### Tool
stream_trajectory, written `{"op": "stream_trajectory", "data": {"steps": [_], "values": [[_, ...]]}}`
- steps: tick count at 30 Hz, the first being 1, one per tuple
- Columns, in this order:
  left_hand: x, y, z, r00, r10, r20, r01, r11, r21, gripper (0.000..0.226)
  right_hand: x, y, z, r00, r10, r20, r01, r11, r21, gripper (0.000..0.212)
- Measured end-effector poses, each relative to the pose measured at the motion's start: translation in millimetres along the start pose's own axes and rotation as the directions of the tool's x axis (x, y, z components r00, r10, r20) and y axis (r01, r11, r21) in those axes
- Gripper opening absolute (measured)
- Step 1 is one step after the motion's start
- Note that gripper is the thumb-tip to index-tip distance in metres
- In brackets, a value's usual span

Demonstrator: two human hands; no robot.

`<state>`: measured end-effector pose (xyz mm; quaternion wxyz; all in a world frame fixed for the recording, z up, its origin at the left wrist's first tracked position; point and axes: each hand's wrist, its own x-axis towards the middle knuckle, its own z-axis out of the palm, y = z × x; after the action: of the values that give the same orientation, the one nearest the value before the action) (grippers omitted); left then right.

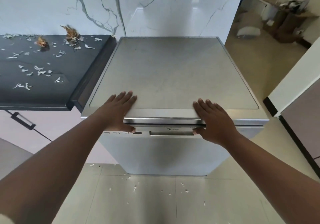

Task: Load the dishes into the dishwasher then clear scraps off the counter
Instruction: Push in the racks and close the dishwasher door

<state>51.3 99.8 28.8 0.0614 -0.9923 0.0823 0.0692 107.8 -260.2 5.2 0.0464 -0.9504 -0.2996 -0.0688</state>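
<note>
Dishwasher (173, 78) door closed; left hand (119, 113) and right hand (216, 119) flat on its top edge, thumbs under, gripping nothing.

A marble wall (52, 7) is seen behind. Pale floor tiles (155, 203) are laid below. Cardboard boxes (285, 24) are piled in the far right corner, beside a white cabinet (294, 81).

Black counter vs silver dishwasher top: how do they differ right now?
The black stone counter is dark and littered with pale scraps; the silver metal dishwasher top is light and bare. The left hand and right hand rest on the dishwasher's front edge; nothing touches the counter. Both are flat.
</note>
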Motion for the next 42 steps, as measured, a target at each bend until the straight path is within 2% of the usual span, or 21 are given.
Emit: {"op": "stream_trajectory", "data": {"steps": [3, 7, 15, 18, 22, 23, 26, 30, 33, 37, 38, 39, 40, 41, 42], "values": [[3, -7, 8, 0.992, 0.073, -0.101, -0.071, 0.997, 0.030, 0.112, -1, 1, 10, 0.990, -0.003, -0.141, 0.004, 1.000, 0.001, 0.096], [4, -7, 10, 0.990, 0.077, -0.114, -0.075, 0.997, 0.016, 0.108, 0, -4, 14, 0.977, 0.014, -0.211, -0.010, 1.000, 0.023, 0.091], [3, -6, 8, 0.992, 0.078, -0.102, -0.080, 0.997, -0.013, 0.107, -1, -6, 8, 0.993, 0.061, -0.100, -0.058, 0.998, 0.031, 0.093], [3, -5, 6, 0.994, 0.061, -0.087, -0.065, 0.997, -0.041, 0.111, 1, -14, 2, 0.991, 0.121, -0.060, -0.120, 0.993, 0.020, 0.085], [4, -3, -3, 0.998, 0.000, -0.067, -0.011, 0.987, -0.162, 0.109, 18, -44, -9, 0.958, 0.243, 0.150, -0.250, 0.968, 0.029, 0.117], [5, -3, -4, 0.998, -0.012, -0.066, -0.001, 0.980, -0.200, 0.107, 26, -54, -9, 0.950, 0.267, 0.162, -0.277, 0.960, 0.040, 0.120], [13, -5, -4, 0.999, -0.023, -0.046, 0.010, 0.964, -0.265, 0.103, 50, -78, -8, 0.937, 0.308, 0.167, -0.319, 0.947, 0.044, 0.120], [31, -21, -4, 0.999, -0.008, -0.036, -0.004, 0.947, -0.321, 0.103, 88, -110, -2, 0.938, 0.276, 0.211, -0.290, 0.956, 0.039, 0.123], [38, -31, -2, 0.995, 0.070, -0.064, -0.086, 0.953, -0.290, 0.100, 117, -134, 0, 0.933, 0.270, 0.236, -0.283, 0.959, 0.023, 0.120], [52, -51, 3, 0.978, 0.176, -0.108, -0.197, 0.952, -0.234, 0.098, 152, -163, 6, 0.931, 0.262, 0.253, -0.283, 0.958, 0.052, 0.127], [56, -58, -1, 0.973, 0.206, -0.101, -0.221, 0.960, -0.173, 0.096, 159, -168, 5, 0.933, 0.262, 0.247, -0.284, 0.957, 0.056, 0.128], [60, -65, -8, 0.985, 0.174, 0.001, -0.170, 0.965, -0.199, 0.092, 166, -172, 5, 0.934, 0.269, 0.236, -0.289, 0.956, 0.054, 0.127], [67, -74, -13, 0.988, 0.157, 0.011, -0.154, 0.977, -0.145, 0.093, 173, -176, 5, 0.935, 0.274, 0.224, -0.292, 0.955, 0.049, 0.124], [73, -85, -18, 0.987, 0.157, 0.045, -0.147, 0.974, -0.171, 0.101, 179, -179, 2, 0.941, 0.278, 0.194, -0.292, 0.955, 0.049, 0.119], [84, -97, -16, 0.982, 0.169, -0.084, -0.181, 0.968, -0.173, 0.111, 187, -180, 1, 0.949, 0.263, 0.173, -0.269, 0.963, 0.010, 0.112]]}}
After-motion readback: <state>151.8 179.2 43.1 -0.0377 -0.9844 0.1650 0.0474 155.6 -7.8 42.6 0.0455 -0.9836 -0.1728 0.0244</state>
